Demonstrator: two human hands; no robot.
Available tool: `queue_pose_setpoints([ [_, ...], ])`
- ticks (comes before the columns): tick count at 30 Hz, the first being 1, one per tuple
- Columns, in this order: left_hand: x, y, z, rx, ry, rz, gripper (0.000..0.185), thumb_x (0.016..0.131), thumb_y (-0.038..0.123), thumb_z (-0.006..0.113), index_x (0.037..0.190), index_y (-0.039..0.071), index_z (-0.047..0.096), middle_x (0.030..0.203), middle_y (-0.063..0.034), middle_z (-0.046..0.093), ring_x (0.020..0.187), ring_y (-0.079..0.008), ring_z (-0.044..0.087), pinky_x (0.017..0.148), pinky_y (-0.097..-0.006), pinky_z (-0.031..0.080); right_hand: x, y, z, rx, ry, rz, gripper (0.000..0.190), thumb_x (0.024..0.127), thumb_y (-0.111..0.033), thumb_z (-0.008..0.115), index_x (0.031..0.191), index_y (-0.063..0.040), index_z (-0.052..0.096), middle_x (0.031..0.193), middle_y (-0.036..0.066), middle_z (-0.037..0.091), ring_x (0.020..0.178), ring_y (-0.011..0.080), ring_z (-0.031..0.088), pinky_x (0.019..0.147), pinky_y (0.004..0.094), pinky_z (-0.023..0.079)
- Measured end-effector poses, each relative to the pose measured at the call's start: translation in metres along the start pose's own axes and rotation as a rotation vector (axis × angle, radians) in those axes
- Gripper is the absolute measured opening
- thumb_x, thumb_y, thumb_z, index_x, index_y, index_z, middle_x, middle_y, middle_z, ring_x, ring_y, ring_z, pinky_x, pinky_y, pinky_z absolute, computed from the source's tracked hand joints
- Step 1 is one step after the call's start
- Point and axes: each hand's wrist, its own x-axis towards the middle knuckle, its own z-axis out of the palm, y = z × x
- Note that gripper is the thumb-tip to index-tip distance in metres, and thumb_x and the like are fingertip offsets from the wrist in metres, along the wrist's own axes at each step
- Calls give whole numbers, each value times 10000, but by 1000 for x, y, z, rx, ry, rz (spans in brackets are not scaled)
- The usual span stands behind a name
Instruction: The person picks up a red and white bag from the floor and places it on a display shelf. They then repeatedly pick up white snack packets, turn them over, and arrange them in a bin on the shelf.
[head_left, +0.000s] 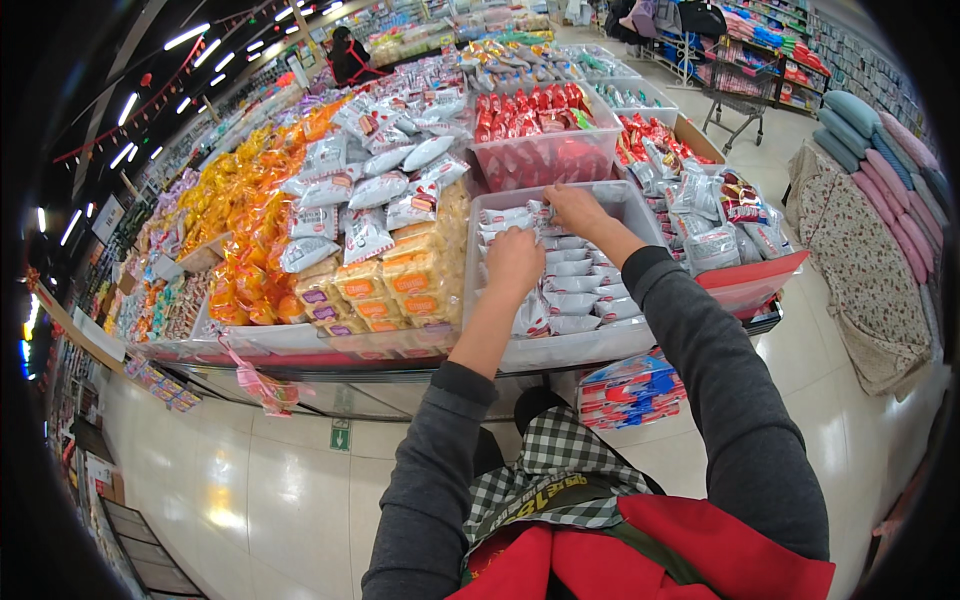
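A translucent plastic bin (574, 346) holds rows of white wrapped snack packets (570, 283). Both of my hands reach into it. My left hand (516, 259) is over the packets on the bin's left side, fingers bent downward; the fingertips are hidden, so a grip cannot be told. Near the bin's back edge, my right hand (574, 212) has its fingers curled down at a white packet (538, 214); whether it holds that packet is unclear. Left of the bin, loose silver-white snack packets (379, 190) lie heaped on stacked packs of biscuits (409, 285).
A bin of red packets (544, 142) stands just behind. To the right are more white packets (712, 247) and a red panel (754, 277). Orange-wrapped snacks (259, 255) fill the left display. A shopping cart (739, 90) and a covered stand with folded textiles (855, 255) are at right.
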Motion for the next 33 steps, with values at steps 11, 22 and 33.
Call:
queue_pose_setpoints([
  [11, 0, 17, -15, -162, 318, 194, 215, 774, 125, 638, 959, 21, 607, 1043, -154, 598, 1033, -330, 537, 885, -414, 443, 5, -8, -12, -24, -70, -22, 214, 733, -65, 599, 939, -11, 579, 917, 197, 599, 914, 363, 592, 788, 443, 481],
  [22, 1, -58, -154, 136, 654, 180, 348, 765, 135, 658, 1081, 15, 576, 1160, -167, 557, 1102, -341, 505, 935, -434, 421, 10, -35, -42, 65, 115, 15, 177, 755, -78, 609, 930, -54, 595, 911, 137, 602, 881, 329, 603, 766, 427, 487],
  [33, 60, -146, -209, 411, 489, -465, 903, 689, 621, 669, 1354, 71, 403, 1257, -257, 477, 1162, -410, 469, 954, -474, 405, 12, -43, -59, 86, 196, 32, 138, 783, -140, 621, 904, -76, 605, 883, 104, 610, 850, 312, 619, 741, 436, 493],
])
